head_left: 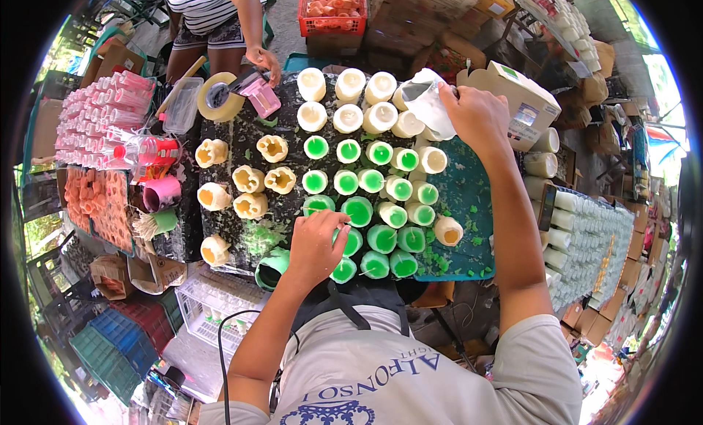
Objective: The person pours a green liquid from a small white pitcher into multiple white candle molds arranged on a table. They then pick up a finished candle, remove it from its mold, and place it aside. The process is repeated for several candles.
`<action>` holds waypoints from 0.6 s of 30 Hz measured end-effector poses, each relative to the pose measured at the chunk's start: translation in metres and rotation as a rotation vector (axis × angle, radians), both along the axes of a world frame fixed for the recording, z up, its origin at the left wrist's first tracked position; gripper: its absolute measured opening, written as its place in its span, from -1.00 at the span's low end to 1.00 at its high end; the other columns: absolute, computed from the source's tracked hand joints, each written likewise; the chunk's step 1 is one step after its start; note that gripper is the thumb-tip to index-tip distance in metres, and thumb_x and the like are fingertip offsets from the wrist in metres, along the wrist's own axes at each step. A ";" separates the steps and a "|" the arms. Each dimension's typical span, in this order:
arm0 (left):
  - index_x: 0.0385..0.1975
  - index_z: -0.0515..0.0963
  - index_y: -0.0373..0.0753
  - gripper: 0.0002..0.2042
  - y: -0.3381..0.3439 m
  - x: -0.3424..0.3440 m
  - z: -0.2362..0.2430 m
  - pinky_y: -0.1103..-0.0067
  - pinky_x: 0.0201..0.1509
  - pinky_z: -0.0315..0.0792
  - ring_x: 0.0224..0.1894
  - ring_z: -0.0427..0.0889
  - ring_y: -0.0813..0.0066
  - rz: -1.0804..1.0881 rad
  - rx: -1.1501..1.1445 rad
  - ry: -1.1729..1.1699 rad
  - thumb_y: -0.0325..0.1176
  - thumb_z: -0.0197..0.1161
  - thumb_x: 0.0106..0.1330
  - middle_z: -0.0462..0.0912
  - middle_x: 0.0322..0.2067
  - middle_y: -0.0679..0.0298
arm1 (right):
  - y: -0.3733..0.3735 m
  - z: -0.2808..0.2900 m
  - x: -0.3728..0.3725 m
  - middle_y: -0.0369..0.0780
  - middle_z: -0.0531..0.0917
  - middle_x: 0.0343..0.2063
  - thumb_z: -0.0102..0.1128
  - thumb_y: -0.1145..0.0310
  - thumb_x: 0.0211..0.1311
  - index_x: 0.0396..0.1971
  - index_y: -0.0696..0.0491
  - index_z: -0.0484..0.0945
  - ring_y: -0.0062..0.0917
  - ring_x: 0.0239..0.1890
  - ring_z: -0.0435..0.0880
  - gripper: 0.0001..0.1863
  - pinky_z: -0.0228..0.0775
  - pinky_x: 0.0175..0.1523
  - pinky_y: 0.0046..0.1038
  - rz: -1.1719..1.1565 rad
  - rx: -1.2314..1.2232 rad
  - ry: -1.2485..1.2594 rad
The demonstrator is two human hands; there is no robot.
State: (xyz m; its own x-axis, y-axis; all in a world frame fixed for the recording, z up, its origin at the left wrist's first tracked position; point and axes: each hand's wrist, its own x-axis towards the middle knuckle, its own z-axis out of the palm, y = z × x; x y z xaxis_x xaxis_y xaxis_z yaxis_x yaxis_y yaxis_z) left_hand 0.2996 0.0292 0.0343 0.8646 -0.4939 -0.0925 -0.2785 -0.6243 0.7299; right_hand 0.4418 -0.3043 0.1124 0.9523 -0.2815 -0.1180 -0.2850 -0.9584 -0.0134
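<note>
My right hand (476, 113) grips a white pouring container (432, 110), tilted over white candles (381, 117) at the back right of the rows. My left hand (318, 242) has its fingers closed just over the green candles (357, 211); what is between its fingertips is too small to make out. Several rows of green-filled candles with wicks stand on the dark speckled work surface (242, 168). Flower-shaped cream candles (249, 179) with yellow centres stand to the left. A green container (271, 267) lies at the front edge.
A person in a striped top (209, 7) reaches toward a pink tool (263, 99) beside a tape roll (216, 95). Pink candles (102, 117) crowd the left. A cardboard box (520, 102), rows of white candles (586, 242) and a teal tray (469, 205) are right. A white crate (212, 315) is below.
</note>
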 end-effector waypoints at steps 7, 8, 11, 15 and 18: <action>-0.12 0.66 -0.17 -0.88 0.010 -0.001 0.001 0.31 0.01 0.36 -0.10 0.70 0.29 0.034 -0.004 0.012 -0.40 0.35 0.39 0.71 -0.24 0.31 | 0.011 -0.008 0.014 -0.08 0.79 -0.46 -0.12 -0.22 0.57 -0.46 0.03 0.80 -0.14 -0.30 0.78 -0.29 0.34 0.14 -0.01 0.061 -0.102 0.007; -0.12 0.66 -0.17 -0.88 0.012 -0.001 0.001 0.31 0.01 0.36 -0.10 0.70 0.29 0.040 -0.004 0.011 -0.40 0.34 0.39 0.71 -0.24 0.31 | 0.012 -0.008 0.016 -0.08 0.79 -0.45 -0.13 -0.22 0.57 -0.45 0.03 0.80 -0.14 -0.29 0.78 -0.29 0.35 0.14 -0.01 0.061 -0.107 0.016; -0.12 0.66 -0.16 -0.87 0.014 -0.002 0.001 0.32 0.01 0.35 -0.10 0.70 0.30 0.050 -0.002 0.014 -0.39 0.34 0.39 0.72 -0.24 0.32 | 0.016 -0.004 0.020 -0.08 0.80 -0.43 -0.14 -0.23 0.57 -0.43 0.03 0.81 -0.14 -0.26 0.80 -0.28 0.35 0.18 0.02 0.057 -0.126 0.048; -0.11 0.67 -0.16 -0.87 0.016 -0.002 0.000 0.32 0.02 0.36 -0.08 0.70 0.30 0.052 0.001 0.023 -0.39 0.33 0.40 0.73 -0.22 0.32 | 0.018 -0.004 0.021 -0.07 0.82 -0.39 -0.16 -0.24 0.58 -0.42 0.02 0.82 -0.14 -0.21 0.81 -0.27 0.34 0.26 0.05 0.039 -0.131 0.051; -0.11 0.67 -0.16 -0.87 0.016 -0.002 0.000 0.32 0.03 0.36 -0.07 0.70 0.30 0.053 0.003 0.023 -0.39 0.33 0.40 0.73 -0.21 0.32 | 0.020 -0.002 0.021 -0.06 0.82 -0.38 -0.16 -0.24 0.58 -0.40 0.02 0.82 -0.14 -0.19 0.81 -0.27 0.33 0.29 0.07 0.023 -0.117 0.071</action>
